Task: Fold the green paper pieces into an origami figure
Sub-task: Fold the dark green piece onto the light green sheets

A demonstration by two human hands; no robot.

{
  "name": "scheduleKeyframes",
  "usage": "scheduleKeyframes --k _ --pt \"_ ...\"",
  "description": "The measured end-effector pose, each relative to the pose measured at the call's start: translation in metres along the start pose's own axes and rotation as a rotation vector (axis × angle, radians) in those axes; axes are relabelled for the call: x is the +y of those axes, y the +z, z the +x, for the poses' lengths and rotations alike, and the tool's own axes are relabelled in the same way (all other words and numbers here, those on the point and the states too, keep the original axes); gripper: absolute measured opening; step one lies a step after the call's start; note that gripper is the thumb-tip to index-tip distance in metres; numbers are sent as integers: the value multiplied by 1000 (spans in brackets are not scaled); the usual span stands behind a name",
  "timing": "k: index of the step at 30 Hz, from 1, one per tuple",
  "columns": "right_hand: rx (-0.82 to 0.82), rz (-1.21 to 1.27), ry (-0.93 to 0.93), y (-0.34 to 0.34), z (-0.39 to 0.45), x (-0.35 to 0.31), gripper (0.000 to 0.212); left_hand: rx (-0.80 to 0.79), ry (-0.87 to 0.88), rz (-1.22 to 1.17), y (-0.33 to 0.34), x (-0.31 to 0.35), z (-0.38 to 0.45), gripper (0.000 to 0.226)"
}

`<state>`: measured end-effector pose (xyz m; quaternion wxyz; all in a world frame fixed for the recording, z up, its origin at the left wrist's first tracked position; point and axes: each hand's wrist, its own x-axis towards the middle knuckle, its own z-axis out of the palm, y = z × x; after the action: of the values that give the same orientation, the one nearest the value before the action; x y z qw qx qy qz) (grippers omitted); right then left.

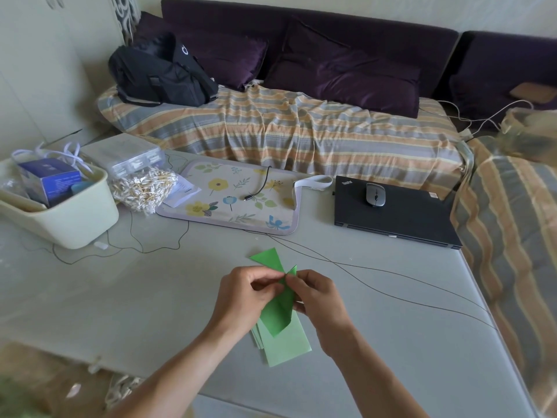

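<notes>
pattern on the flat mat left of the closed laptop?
Floral mat: yellow and blue flowers with green leaves on cream, head view.

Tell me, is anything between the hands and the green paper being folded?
Nothing visible. The left hand and right hand already pinch the folded green piece directly, above the pale green sheets.

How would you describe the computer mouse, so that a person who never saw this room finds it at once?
Start at the grey table in front of the striped sofa. On its far right corner lies a closed black laptop. The mouse sits on the laptop's lid: small, silver-grey, with a dark middle strip, the only thing on that lid.
</notes>
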<state>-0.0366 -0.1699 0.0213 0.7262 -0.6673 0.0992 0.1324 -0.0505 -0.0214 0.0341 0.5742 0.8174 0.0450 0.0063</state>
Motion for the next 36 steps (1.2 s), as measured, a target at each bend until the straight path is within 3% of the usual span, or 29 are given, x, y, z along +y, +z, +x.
scheduleKeyframes --k 18,33,36 --pt "68 98 -12 -3 3 -3 23 -68 -90 -161 -1 0 1 23" --pt "209 -30 -148 -3 6 0 14 -88 -150 -238 -1 3 1 19" --pt "178 -10 -145 -2 6 -1 12 -70 -167 -264 -1 4 1 18"
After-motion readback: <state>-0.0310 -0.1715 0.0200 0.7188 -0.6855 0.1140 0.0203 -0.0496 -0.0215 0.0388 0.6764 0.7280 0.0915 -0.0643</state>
